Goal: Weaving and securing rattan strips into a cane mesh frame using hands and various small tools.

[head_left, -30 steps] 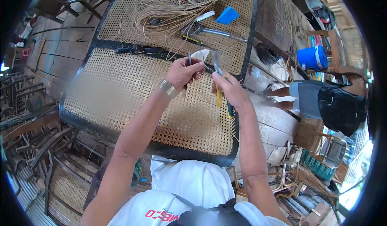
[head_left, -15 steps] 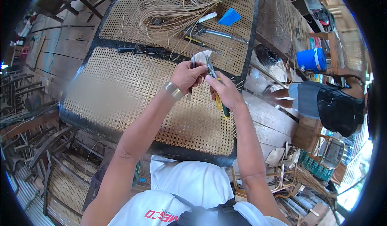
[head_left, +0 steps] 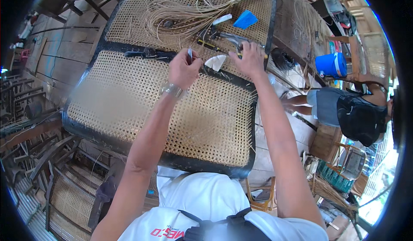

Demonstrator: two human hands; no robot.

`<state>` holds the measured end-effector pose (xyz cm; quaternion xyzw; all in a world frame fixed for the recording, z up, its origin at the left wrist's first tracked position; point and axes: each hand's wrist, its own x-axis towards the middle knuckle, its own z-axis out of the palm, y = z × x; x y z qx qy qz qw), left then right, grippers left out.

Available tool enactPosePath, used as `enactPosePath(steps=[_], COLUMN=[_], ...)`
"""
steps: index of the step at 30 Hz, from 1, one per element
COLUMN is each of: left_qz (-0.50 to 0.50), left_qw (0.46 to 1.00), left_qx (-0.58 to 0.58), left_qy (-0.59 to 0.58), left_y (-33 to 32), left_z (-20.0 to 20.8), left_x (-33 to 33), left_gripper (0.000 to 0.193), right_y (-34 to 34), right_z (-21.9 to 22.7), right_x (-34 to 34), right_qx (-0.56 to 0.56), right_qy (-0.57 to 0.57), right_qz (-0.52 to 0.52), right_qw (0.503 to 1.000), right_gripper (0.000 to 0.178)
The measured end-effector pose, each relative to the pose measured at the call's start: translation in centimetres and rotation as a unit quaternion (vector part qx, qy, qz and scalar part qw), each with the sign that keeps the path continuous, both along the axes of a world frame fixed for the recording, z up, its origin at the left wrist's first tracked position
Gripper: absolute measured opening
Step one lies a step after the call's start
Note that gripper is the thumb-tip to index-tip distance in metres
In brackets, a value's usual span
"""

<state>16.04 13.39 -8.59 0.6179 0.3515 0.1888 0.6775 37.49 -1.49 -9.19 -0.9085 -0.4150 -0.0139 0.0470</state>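
A woven cane panel in a dark frame lies before me. Above its dark crossbar my left hand is closed on a thin, pale, pointed piece, whose kind I cannot make out. My right hand rests farther right, palm down, fingers stretched out and a little apart. Bits of yellow show beside its fingers, probably from the pliers, which are mostly hidden under it. Between my hands a white folded piece sits at the crossbar. Just beyond lie a yellow-and-black screwdriver and a hammer.
A coil of cane strands, a blue scrap and a white stick lie on the far panel. A dark clip-like tool sits along the crossbar. At right are a blue bucket and another person.
My hands have moved apart, the left going left and the right going forward and right. The yellow-handled pliers have left the middle of the panel. The white piece now lies at the crossbar.
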Motion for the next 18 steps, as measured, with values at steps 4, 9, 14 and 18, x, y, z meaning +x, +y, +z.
enactPosePath(steps=[4,9,14,18], left_qz=[0.001,-0.007,-0.078,-0.249], left_qw=[0.994,0.999,0.995,0.947], left_qx=[0.106,-0.034,0.046,0.048], left_qy=[0.039,-0.031,0.049,0.196], left_y=[0.8,0.5,0.0,-1.7], left_z=[-0.1,0.6,1.5,1.7], left_x=[-0.4,-0.2,-0.4,-0.7], left_gripper=[0.014,0.014,0.023,0.03], right_y=[2.0,-1.1,-4.6,-9.5], right_z=[-0.9,0.6,3.2,3.6], right_x=[-1.8,-11.9,-12.4,-11.2], right_qx=[0.134,0.299,0.397,0.275], right_qy=[-0.106,0.525,0.59,0.537], right_qz=[-0.002,-0.097,-0.162,-0.207], right_qw=[0.985,0.791,0.684,0.77], right_gripper=[0.066,0.039,0.016,0.019])
